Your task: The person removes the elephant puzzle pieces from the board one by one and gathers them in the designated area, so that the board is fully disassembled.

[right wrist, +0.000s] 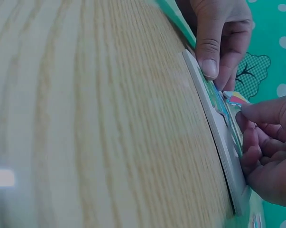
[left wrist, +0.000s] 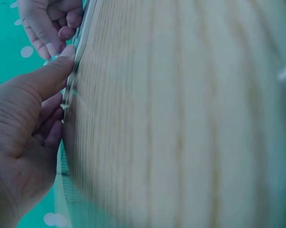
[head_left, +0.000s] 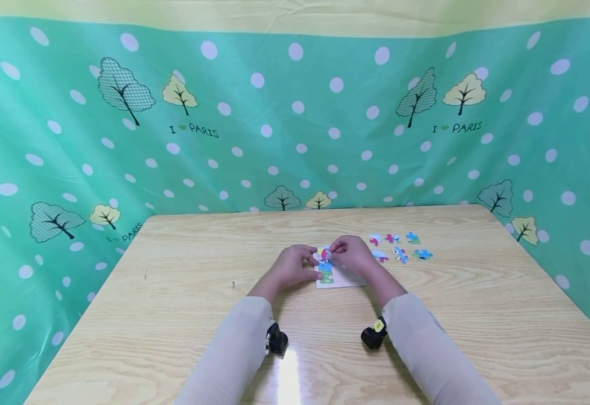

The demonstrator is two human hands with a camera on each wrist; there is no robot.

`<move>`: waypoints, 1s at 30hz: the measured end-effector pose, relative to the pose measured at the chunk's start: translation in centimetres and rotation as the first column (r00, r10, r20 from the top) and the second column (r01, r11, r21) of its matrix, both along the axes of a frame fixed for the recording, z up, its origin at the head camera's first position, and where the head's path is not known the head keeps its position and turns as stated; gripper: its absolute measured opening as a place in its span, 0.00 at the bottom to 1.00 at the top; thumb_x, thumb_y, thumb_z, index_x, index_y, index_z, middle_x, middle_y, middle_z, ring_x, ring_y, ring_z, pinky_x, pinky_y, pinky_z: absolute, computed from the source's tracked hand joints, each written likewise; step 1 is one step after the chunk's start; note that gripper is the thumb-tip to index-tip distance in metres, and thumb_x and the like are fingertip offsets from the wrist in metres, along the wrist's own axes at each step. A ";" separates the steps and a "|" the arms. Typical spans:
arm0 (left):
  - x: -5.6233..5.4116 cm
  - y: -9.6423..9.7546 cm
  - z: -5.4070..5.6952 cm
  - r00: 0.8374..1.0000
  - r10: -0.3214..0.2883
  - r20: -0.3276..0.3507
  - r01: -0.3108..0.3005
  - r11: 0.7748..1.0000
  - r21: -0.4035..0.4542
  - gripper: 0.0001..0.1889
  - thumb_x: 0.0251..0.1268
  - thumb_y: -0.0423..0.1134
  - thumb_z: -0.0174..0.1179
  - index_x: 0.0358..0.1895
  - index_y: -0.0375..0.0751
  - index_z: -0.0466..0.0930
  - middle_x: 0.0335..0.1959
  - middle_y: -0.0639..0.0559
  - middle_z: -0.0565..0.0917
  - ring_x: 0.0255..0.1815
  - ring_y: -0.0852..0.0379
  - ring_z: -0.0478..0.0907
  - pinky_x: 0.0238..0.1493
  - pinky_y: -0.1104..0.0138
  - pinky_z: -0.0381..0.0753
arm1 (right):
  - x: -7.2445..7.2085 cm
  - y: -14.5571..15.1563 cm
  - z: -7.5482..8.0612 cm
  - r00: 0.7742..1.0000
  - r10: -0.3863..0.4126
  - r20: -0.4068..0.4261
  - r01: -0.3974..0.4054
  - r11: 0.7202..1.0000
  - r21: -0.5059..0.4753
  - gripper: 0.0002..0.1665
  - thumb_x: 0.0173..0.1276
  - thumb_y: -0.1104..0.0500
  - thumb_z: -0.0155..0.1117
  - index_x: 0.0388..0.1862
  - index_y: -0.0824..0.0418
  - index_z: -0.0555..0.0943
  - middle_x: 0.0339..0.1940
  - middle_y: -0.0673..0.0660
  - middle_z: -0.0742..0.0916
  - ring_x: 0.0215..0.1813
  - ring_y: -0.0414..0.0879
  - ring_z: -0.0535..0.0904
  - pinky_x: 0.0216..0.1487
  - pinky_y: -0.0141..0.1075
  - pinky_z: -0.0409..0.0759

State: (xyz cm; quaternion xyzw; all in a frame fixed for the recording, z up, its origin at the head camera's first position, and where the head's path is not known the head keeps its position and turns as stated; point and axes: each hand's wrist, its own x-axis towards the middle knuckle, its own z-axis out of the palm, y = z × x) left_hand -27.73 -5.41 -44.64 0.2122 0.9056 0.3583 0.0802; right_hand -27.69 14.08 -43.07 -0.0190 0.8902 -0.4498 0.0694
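A white puzzle board (head_left: 347, 279) lies on the table with a few pieces fitted along its left side, among them a green piece (head_left: 327, 277) at the near left. My left hand (head_left: 292, 266) rests at the board's left edge, its thumb pressing on the pieces and its fingers at the far side. Between thumb and forefinger my right hand (head_left: 354, 256) pinches a red and yellow puzzle piece (right wrist: 237, 99) over the far left part of the board. In the right wrist view this piece stands tilted above the board surface.
Several loose puzzle pieces lie in two rows right of the board, including a blue and green piece (head_left: 423, 255) and a red and white piece (head_left: 375, 239). A small dark speck (head_left: 233, 285) shows on the wooden table (head_left: 173, 315). A green dotted cloth (head_left: 254, 112) hangs behind.
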 end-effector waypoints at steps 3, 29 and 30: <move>0.0 0.1 0.0 1.000 -0.003 0.001 0.003 1.000 -0.001 0.12 0.51 0.45 0.75 0.36 0.46 0.86 0.63 0.51 0.78 0.69 0.48 0.67 0.71 0.57 0.61 | 0.2 0.4 -0.1 1.000 -0.018 0.025 0.019 0.999 -0.044 0.05 0.65 0.65 0.67 0.40 0.61 0.82 0.37 0.56 0.82 0.38 0.48 0.76 0.38 0.35 0.77; 0.0 0.2 0.0 0.998 0.034 0.052 -0.033 0.999 -0.009 0.11 0.51 0.46 0.75 0.35 0.49 0.85 0.63 0.53 0.77 0.70 0.49 0.65 0.72 0.56 0.59 | 2.9 2.8 0.7 0.995 -0.077 0.066 0.092 0.955 -0.281 0.07 0.66 0.67 0.65 0.43 0.67 0.81 0.35 0.59 0.84 0.36 0.49 0.81 0.40 0.37 0.82; 0.0 0.2 0.1 0.998 0.035 0.054 -0.034 0.999 -0.009 0.11 0.51 0.46 0.75 0.35 0.49 0.85 0.63 0.53 0.77 0.70 0.49 0.65 0.72 0.56 0.59 | 3.0 2.9 0.7 0.995 -0.077 0.064 0.092 0.952 -0.292 0.07 0.67 0.67 0.65 0.43 0.67 0.81 0.35 0.59 0.84 0.36 0.49 0.81 0.40 0.38 0.82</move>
